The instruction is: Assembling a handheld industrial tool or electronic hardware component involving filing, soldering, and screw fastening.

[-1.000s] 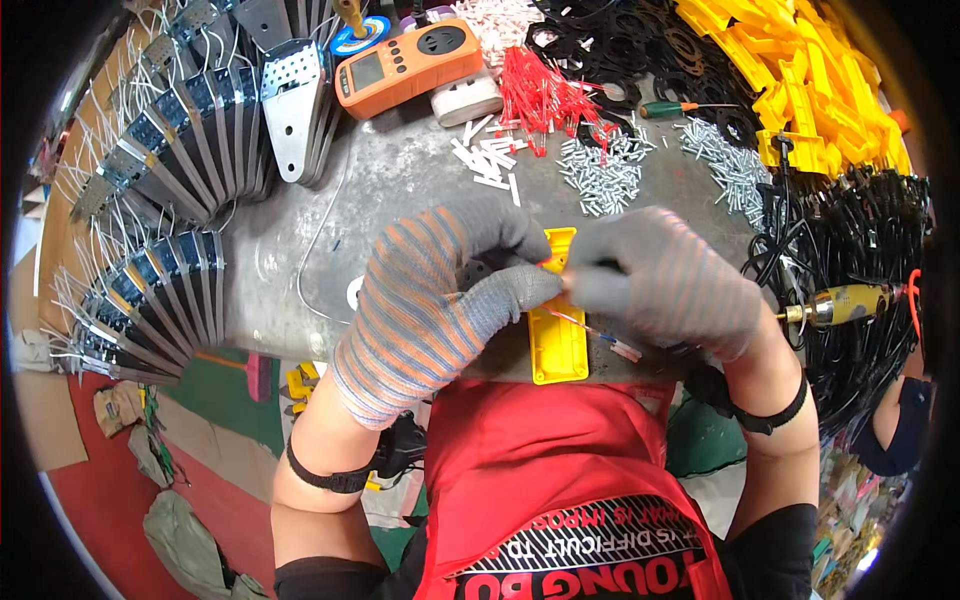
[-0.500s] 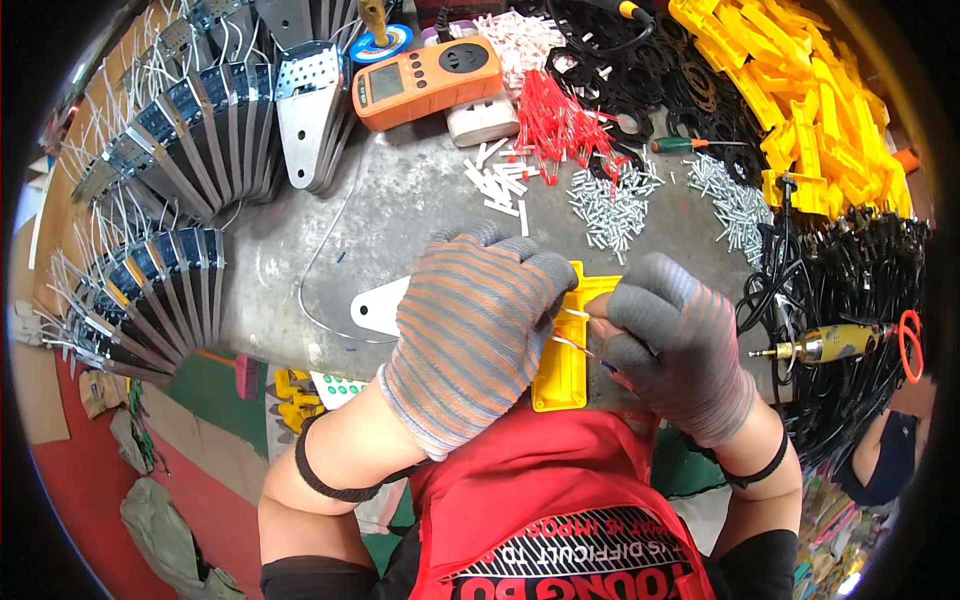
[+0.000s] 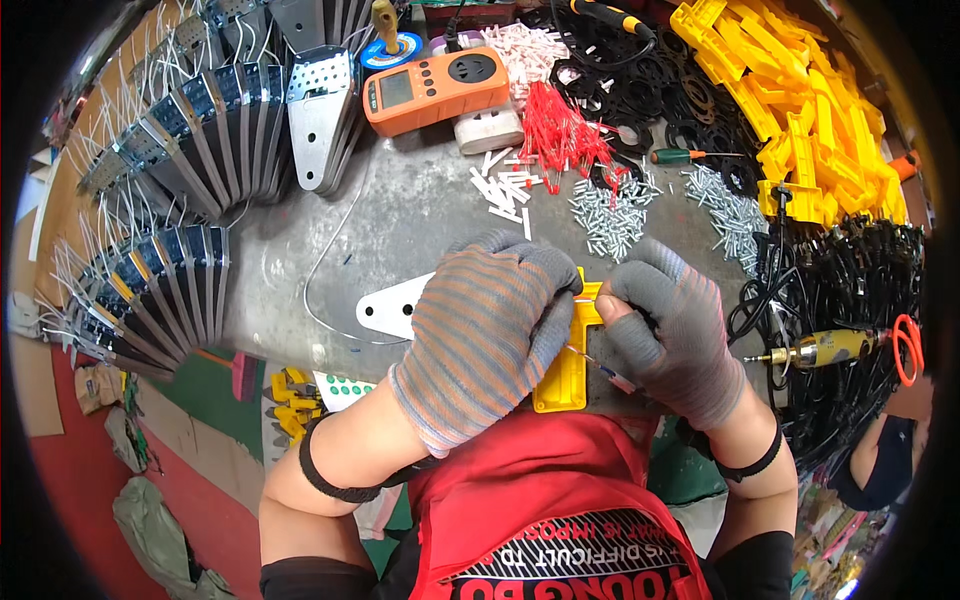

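Observation:
Both my hands wear striped gloves with grey fingers and meet over a yellow plastic housing near the table's front edge. My left hand is closed, with its fingertips mostly hidden behind its own back. My right hand pinches thumb against fingers just to the right. A short white wire spans the small gap between both hands' fingertips. Below it, thin bare-looking leads cross the housing toward the right palm. A pale metal plate with holes sticks out from beneath my left hand.
Fans of metal plates with wires stand at left. At the back are an orange meter, red sleeved pieces, white tubes and screws. Yellow housings, black cables and an electric screwdriver lie at right.
My right hand's fingers have drawn up into a tighter pinch by the white wire. Less of that wire shows between the hands. My left hand has shifted slightly right.

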Demonstrator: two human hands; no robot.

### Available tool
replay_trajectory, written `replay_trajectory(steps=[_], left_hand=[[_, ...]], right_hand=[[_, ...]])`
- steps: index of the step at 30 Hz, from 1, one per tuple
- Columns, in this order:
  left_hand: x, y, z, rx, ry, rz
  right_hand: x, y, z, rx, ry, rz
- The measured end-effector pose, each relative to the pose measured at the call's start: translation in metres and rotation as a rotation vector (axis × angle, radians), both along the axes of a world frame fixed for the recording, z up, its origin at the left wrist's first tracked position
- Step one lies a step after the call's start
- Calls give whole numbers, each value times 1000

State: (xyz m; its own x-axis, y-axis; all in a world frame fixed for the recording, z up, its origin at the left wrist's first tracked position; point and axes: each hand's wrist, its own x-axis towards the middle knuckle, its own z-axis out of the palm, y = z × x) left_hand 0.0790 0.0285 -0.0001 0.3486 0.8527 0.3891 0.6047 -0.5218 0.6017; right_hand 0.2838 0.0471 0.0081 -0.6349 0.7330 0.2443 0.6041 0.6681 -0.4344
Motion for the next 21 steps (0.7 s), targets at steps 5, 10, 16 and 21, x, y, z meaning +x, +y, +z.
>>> replay_trajectory(steps=[5, 10, 16, 21], left_hand=[[0, -4, -8, -159, -142, -36], [1, -2, -12, -157, -145, -101], [-6, -5, -6, -200, -148, -79], [-7, -3, -9, -127, -158, -87]], right_hand=[[-8, -3, -3, -412, 235, -165], [-5, -7, -19, -307, 263, -51], [6, -21, 10, -916, 429, -274], [4, -50, -4, -345, 263, -176]])
